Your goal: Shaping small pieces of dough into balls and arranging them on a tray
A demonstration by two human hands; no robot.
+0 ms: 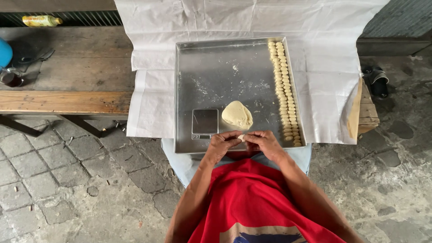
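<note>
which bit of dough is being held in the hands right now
The tiny dough piece, pinched between the fingertips of the left hand and right hand. The big dough lump and the rows of shaped pieces lie untouched on the metal tray.

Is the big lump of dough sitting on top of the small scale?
No, the dough lump lies on the bare metal tray, just to the right of the small scale.

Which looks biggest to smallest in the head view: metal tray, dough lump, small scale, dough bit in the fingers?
1. metal tray
2. small scale and dough lump: these look about alike, so I won't rank them
3. dough bit, pinched between the left hand and right hand
</note>
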